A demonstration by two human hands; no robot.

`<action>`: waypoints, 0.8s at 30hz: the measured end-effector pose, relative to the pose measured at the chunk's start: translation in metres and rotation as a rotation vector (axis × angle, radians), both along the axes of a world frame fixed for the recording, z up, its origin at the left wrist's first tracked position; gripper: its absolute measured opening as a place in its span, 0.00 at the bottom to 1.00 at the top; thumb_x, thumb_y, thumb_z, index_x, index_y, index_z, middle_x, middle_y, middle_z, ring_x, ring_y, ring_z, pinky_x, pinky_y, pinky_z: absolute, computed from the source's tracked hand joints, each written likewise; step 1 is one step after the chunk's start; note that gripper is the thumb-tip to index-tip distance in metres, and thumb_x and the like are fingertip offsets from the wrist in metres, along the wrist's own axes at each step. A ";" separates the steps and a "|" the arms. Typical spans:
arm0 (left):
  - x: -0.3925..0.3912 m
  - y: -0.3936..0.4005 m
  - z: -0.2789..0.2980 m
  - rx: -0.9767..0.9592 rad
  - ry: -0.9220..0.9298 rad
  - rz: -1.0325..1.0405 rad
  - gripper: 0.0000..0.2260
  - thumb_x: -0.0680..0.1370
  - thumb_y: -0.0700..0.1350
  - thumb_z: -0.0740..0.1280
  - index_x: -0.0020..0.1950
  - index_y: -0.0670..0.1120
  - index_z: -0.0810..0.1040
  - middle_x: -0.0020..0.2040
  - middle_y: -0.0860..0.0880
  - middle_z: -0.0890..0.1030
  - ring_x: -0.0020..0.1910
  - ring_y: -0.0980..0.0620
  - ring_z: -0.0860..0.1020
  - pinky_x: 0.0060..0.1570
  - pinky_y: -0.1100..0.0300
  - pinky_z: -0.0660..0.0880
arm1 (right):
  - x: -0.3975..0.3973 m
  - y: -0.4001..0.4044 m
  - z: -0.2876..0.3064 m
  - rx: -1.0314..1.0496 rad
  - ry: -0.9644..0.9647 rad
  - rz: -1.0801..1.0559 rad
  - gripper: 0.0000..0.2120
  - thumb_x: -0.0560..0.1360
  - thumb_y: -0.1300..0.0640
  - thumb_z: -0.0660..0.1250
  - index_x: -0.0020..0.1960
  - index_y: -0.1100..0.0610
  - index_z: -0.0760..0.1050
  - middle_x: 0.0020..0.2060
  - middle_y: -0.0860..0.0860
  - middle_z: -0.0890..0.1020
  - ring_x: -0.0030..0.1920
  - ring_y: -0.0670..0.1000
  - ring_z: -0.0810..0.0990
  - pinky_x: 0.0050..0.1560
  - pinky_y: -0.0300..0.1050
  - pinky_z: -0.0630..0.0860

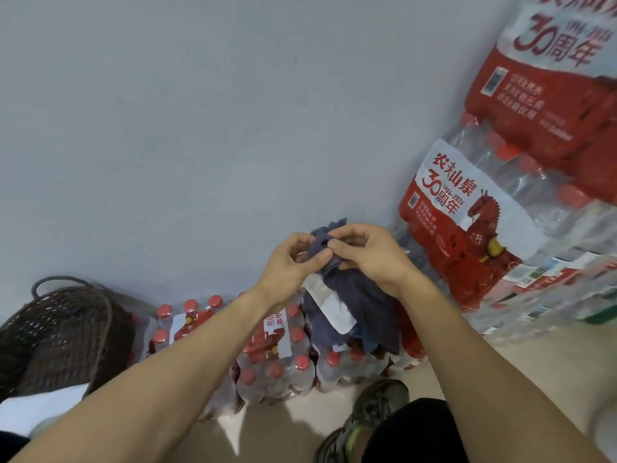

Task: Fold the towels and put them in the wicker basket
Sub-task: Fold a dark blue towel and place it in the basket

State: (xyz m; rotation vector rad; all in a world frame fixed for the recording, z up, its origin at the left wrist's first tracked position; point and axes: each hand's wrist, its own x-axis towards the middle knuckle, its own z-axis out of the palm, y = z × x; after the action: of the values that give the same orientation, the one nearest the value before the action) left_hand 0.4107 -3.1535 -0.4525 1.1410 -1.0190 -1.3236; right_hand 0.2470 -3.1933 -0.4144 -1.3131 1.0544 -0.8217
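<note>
Presently: left hand (293,262) and right hand (364,255) pinch top edge of dark blue towel (354,295), grip closed on bunched cloth, held above shrink-wrapped bottle packs (277,355). Judged step: find corners, spread, then fold; keep edges aligned. Towel limp, crumpled, white label showing. Wicker basket (56,332) lower left, well apart.

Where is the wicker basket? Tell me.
In the head view, the wicker basket sits at the lower left, against the wall, just left of the shrink-wrapped bottle packs.
</note>
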 end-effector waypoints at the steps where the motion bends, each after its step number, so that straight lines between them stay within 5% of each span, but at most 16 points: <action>1: 0.011 0.005 0.011 -0.019 0.029 0.006 0.17 0.72 0.43 0.73 0.56 0.36 0.75 0.50 0.43 0.81 0.48 0.49 0.82 0.52 0.54 0.80 | 0.007 0.007 0.008 -0.005 -0.043 0.035 0.07 0.75 0.64 0.71 0.50 0.54 0.81 0.43 0.49 0.87 0.45 0.47 0.85 0.41 0.38 0.80; 5: 0.059 0.022 0.051 -0.065 0.071 -0.006 0.15 0.71 0.40 0.72 0.55 0.39 0.73 0.47 0.42 0.83 0.45 0.45 0.82 0.46 0.55 0.81 | 0.039 0.031 0.030 -0.059 -0.067 0.165 0.11 0.76 0.67 0.69 0.56 0.54 0.80 0.47 0.49 0.86 0.46 0.49 0.86 0.43 0.39 0.80; 11: 0.142 0.049 0.074 -0.051 -0.203 -0.062 0.15 0.73 0.30 0.71 0.55 0.43 0.73 0.46 0.40 0.85 0.44 0.44 0.84 0.45 0.56 0.81 | 0.092 0.059 0.028 -0.162 -0.029 0.301 0.17 0.74 0.65 0.72 0.60 0.52 0.78 0.51 0.46 0.82 0.40 0.48 0.82 0.47 0.39 0.79; 17: 0.172 0.077 0.049 0.028 -0.033 0.013 0.20 0.73 0.38 0.68 0.64 0.38 0.72 0.53 0.34 0.82 0.51 0.41 0.82 0.50 0.50 0.81 | 0.133 0.069 0.001 -0.398 0.255 0.300 0.27 0.67 0.46 0.78 0.62 0.36 0.70 0.57 0.46 0.71 0.48 0.43 0.76 0.47 0.33 0.75; 22: 0.175 0.081 0.043 -0.015 -0.174 0.051 0.15 0.78 0.47 0.64 0.58 0.38 0.78 0.53 0.35 0.81 0.50 0.47 0.80 0.55 0.49 0.76 | 0.160 0.059 -0.009 -0.186 0.088 0.251 0.05 0.74 0.52 0.73 0.48 0.45 0.79 0.42 0.42 0.82 0.45 0.45 0.80 0.45 0.46 0.83; 24: 0.185 0.081 0.044 0.006 -0.218 0.063 0.13 0.80 0.46 0.64 0.56 0.38 0.79 0.49 0.37 0.82 0.47 0.48 0.80 0.51 0.52 0.76 | 0.163 0.051 -0.010 -0.212 0.093 0.251 0.03 0.76 0.54 0.71 0.45 0.47 0.82 0.38 0.42 0.83 0.41 0.43 0.80 0.42 0.43 0.82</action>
State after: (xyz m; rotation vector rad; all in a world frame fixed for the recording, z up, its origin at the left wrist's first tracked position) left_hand 0.5953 -3.0730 -0.4087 1.3331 -1.1265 -1.1713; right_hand 0.4101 -3.1420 -0.4246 -1.6394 0.8687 -0.7007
